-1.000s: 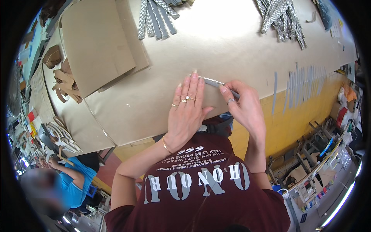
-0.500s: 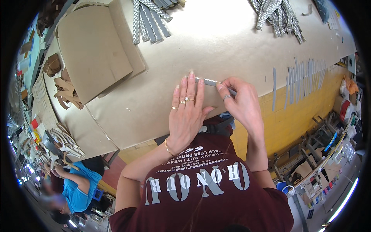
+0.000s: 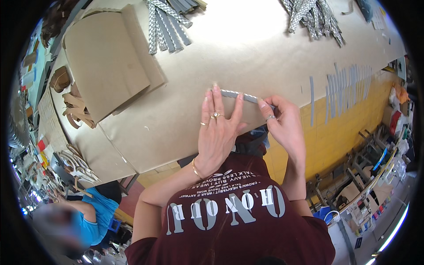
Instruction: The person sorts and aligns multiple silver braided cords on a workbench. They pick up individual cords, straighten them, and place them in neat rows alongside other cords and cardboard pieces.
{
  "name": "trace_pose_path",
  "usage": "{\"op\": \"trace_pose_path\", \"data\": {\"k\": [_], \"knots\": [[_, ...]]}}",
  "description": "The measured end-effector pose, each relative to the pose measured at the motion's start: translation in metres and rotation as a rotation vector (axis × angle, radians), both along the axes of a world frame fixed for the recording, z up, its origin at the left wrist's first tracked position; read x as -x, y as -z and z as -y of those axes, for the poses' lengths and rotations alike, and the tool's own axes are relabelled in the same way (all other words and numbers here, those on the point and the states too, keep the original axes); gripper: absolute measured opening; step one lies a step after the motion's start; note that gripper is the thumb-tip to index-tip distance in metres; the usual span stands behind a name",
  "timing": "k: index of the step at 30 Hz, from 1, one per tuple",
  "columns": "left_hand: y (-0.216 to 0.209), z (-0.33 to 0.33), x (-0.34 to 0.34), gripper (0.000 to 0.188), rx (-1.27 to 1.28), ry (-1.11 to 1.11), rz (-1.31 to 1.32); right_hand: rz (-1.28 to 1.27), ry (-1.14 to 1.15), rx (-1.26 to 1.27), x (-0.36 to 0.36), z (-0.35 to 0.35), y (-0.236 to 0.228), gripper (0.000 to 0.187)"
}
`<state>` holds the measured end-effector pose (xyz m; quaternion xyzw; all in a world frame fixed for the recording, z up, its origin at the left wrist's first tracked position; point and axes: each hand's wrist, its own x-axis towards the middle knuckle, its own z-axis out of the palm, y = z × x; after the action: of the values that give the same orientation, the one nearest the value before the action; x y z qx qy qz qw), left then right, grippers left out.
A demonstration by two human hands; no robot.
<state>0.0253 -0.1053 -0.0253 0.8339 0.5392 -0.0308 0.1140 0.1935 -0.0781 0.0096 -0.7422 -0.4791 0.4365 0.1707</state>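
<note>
A grey strip with a pale braided edge (image 3: 251,99) lies on the brown-covered table (image 3: 190,110) in front of me. My left hand (image 3: 216,137) rests flat on it with outstretched fingers, the fingertips pressing its left part down. At the strip's right end, my right hand (image 3: 287,126) pinches it between thumb and fingers. Part of the strip is hidden under my left fingers, and its right tip is covered by my right hand.
Braided and grey strips (image 3: 165,28) are heaped at the far left, and more braided strips (image 3: 313,20) at the far right. Thin grey strips (image 3: 349,88) lie in a row along the right edge. Brown card sheets (image 3: 106,62) sit left; a blue-shirted person (image 3: 95,216) is lower left.
My right hand has slid right along the strip, and more of the strip shows between my hands. My left index finger has spread away from the other fingers.
</note>
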Motion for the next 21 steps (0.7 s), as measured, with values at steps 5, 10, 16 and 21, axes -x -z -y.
{"op": "trace_pose_path", "data": {"k": [5,10,16,21], "knots": [[0.0005,0.0,-0.0005,0.072,0.008,0.007,-0.005,0.004,0.025,0.074,-0.0066,0.0022,0.0003,0.023],[0.0001,-0.0003,0.0004,0.071,0.068,-0.015,0.071,0.043,-0.024,0.015,-0.0048,0.0008,0.0025,0.022],[0.0001,-0.0007,-0.0001,0.072,-0.007,0.033,0.014,0.096,-0.027,-0.025,-0.0006,0.001,0.0038,0.022],[-0.0015,-0.0005,-0.0029,0.072,-0.015,0.02,0.038,0.146,-0.053,-0.037,0.0022,0.0008,0.0029,0.022]]}}
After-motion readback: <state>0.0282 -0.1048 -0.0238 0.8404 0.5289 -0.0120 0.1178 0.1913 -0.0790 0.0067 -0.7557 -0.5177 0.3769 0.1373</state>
